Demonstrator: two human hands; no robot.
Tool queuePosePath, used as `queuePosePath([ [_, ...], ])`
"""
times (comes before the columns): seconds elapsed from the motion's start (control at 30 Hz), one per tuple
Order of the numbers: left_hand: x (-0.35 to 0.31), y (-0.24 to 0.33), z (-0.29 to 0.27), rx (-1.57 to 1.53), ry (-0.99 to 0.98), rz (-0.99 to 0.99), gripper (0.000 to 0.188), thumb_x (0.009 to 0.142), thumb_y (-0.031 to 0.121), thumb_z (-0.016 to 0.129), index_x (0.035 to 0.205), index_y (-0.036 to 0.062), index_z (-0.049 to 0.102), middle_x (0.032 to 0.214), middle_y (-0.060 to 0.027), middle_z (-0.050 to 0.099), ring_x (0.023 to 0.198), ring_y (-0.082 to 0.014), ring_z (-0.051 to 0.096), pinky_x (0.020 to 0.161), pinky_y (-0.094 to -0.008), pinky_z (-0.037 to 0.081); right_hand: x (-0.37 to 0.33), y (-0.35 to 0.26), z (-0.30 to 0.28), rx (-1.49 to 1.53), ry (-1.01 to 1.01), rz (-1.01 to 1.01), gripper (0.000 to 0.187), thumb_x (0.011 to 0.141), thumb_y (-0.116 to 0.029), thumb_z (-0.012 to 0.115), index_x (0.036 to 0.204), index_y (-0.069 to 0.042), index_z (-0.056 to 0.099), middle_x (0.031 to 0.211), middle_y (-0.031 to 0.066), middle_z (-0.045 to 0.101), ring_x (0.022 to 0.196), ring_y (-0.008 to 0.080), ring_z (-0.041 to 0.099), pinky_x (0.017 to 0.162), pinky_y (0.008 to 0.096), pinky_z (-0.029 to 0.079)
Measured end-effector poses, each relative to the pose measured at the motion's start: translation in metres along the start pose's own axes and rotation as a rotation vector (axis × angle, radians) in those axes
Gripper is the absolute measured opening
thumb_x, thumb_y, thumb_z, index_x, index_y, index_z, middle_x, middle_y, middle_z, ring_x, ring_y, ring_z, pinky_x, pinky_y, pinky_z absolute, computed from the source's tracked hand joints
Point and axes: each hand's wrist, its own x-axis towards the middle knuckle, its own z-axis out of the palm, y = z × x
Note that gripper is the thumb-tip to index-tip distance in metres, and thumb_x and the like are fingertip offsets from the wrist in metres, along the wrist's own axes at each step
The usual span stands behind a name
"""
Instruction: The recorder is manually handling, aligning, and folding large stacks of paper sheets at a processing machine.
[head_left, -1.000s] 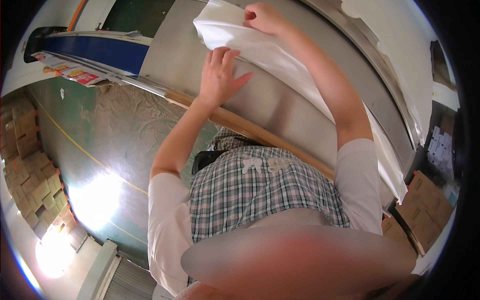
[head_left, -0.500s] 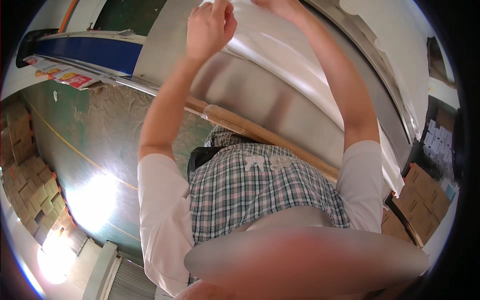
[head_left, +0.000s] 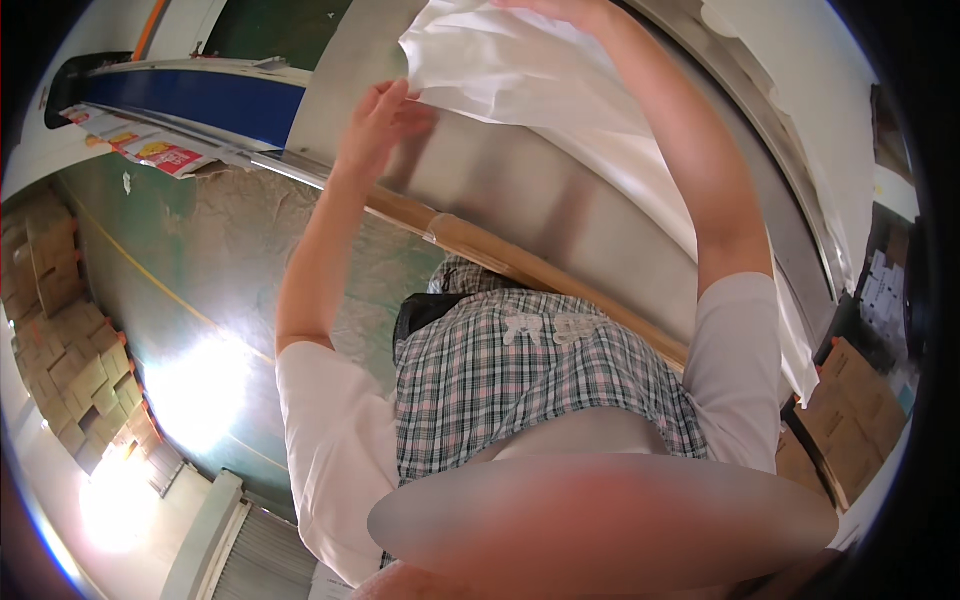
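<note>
A thin, soft white sheet, creased and slightly shiny, lies over the grey metal table. Its left end rises in loose folds near the top of the view. My right hand is at the upper edge with its fingers on the sheet; part of the hand is cut off by the frame. My left hand is over the table, just beside the sheet's left edge. Its fingers are apart, the fingertips close to the sheet's corner, and nothing shows between them.
A long cardboard strip runs along the table's near edge, against my checked apron. A blue panel with a metal rail continues at the left. Stacked cardboard boxes stand at the far left and right.
My left hand has moved down and leftward, its closed fingers loosening, away from the sheet. The sheet's left end now shows more fully. My right hand stays near the top edge.
</note>
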Motion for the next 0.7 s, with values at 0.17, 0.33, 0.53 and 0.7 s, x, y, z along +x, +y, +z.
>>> queuePosePath([
  [0.17,-0.004,0.007,0.018,-0.366,-0.009,-0.181,0.035,0.082,0.018,0.061,0.108,0.0009,0.045,0.08,-0.0043,0.057,0.071,-0.0088,0.054,0.054,-0.0205,0.043,0.015,-0.008,0.016,0.106,0.008,-0.114,0.042,0.065,-0.008,0.066,0.104,-0.001,0.054,0.1,0.0154,0.058,0.095,0.0235,0.057,0.08,0.0339,0.046],
  [0.33,-0.013,0.028,0.018,0.266,0.088,0.316,0.034,0.081,0.011,0.06,0.109,0.0006,0.045,0.06,0.0016,0.049,0.053,-0.0033,0.042,0.045,-0.0177,0.031,-0.002,-0.03,0.004,-0.228,0.212,-0.15,0.034,0.064,-0.002,0.057,0.098,-0.002,0.056,0.092,0.0163,0.062,0.09,0.028,0.059,0.078,0.0337,0.045],
  [0.53,0.008,0.059,0.01,0.161,-0.006,0.108,0.032,0.083,0.021,0.057,0.108,0.002,0.051,0.063,-0.0017,0.056,0.053,-0.0038,0.046,0.045,-0.0194,0.036,-0.005,-0.053,0.009,-0.435,0.203,-0.375,0.031,0.065,-0.002,0.055,0.096,-0.005,0.056,0.088,0.0171,0.06,0.085,0.0346,0.058,0.074,0.04,0.046],
  [0.7,0.035,0.069,0.03,-0.511,-0.103,-0.097,0.028,0.088,0.0,0.04,0.116,0.0002,0.043,0.098,-0.0172,0.057,0.078,-0.0223,0.06,0.069,-0.0264,0.05,-0.008,-0.07,0.011,-0.505,0.18,-0.423,0.031,0.065,-0.002,0.055,0.095,-0.005,0.056,0.088,0.0173,0.06,0.084,0.0352,0.057,0.071,0.0424,0.046],
])
